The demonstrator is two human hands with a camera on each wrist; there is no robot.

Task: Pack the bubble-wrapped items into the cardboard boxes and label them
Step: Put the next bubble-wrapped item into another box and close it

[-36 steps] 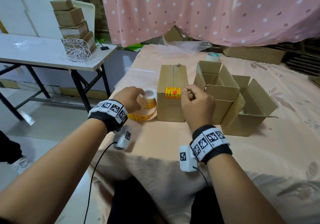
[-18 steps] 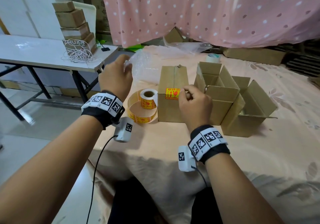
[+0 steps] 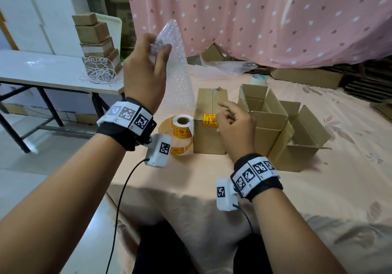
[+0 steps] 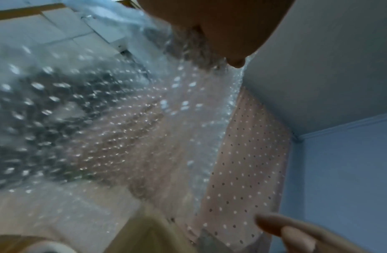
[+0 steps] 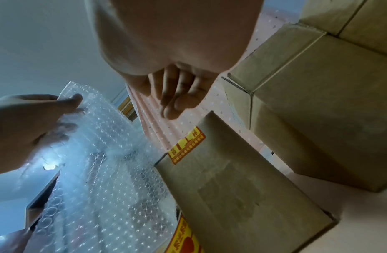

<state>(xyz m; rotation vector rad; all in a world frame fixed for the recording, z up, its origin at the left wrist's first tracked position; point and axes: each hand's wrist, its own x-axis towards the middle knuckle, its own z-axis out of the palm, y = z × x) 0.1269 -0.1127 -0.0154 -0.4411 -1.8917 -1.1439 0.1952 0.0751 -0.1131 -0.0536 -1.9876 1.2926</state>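
A left hand (image 3: 146, 70) pinches a bubble wrap sheet (image 3: 178, 70) by its top corner, its length hanging down beyond the fingers; the right hand (image 3: 235, 125), loosely open, hovers nearer the labelled box (image 3: 209, 138).

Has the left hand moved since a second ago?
Yes. The left hand left the label roll on the table and rose well above it, now holding up a bubble wrap sheet.

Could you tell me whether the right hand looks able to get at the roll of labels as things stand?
Probably yes: the right hand is empty beside the closed box, and the label roll stands uncovered just left of that box; the raised bubble wrap hangs behind it.
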